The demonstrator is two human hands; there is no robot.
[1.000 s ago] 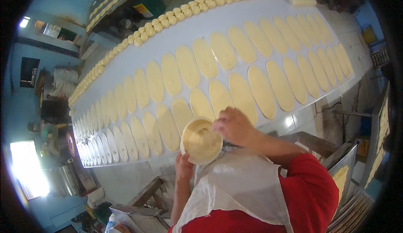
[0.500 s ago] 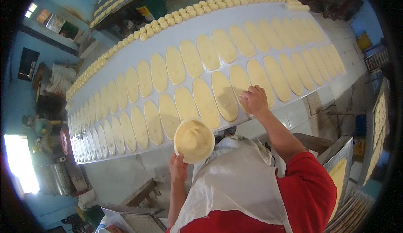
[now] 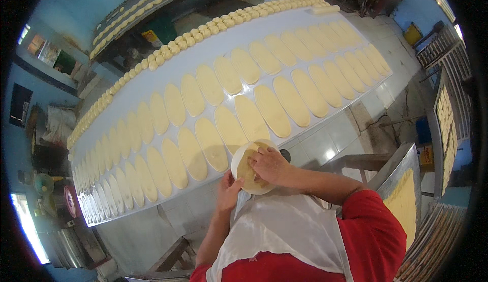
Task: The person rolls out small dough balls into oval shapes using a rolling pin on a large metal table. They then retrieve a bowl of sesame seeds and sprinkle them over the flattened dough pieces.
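Note:
My left hand (image 3: 230, 191) grips the side of a round white bowl (image 3: 237, 161), just off the table's near edge. Inside the bowl is a tan, powdery heap (image 3: 246, 173). My right hand (image 3: 269, 166) reaches into it from the right, fingers bent and pressed together in the powder, their tips partly hidden. Beyond the bowl, flat oval dough pieces (image 3: 251, 121) lie side by side in two long rows across the white table (image 3: 152, 73). Some near-row pieces bear a slightly darker patch.
Round dough balls (image 3: 218, 25) line the table's far edge, with a dough roll (image 3: 325, 10) at the right end. Another table (image 3: 168, 0) with dough stands behind. At my right are a metal-edged tray (image 3: 401, 200), an upright tray (image 3: 446, 129) and stacked rods (image 3: 432, 244).
My right hand has left an oval in the near row and moved back into the bowl. The bowl has come slightly right and tilted. The whole view has shifted too.

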